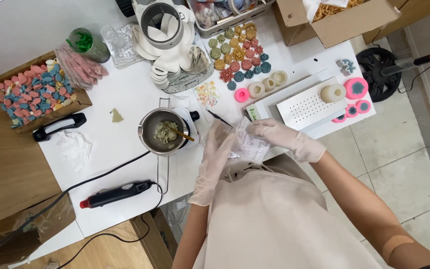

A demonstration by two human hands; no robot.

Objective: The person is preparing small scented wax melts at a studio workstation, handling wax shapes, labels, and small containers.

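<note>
Gloves of thin, pale latex cover both hands. The left hand [214,157] and the right hand [280,135] meet over the near edge of the white counter [125,94], fingers curled around a crinkled clear plastic bag [247,142] with foil-like glints. Just left of it a round metal melting pot [163,131] sits on a small hotplate, holding lumpy greenish wax chunks and a wooden stirrer. Further back lie rows of matte flower-shaped wax pieces [239,55] in green, ochre, rust and teal. A black heat gun [116,193] with a red tip rests near the counter's front.
</note>
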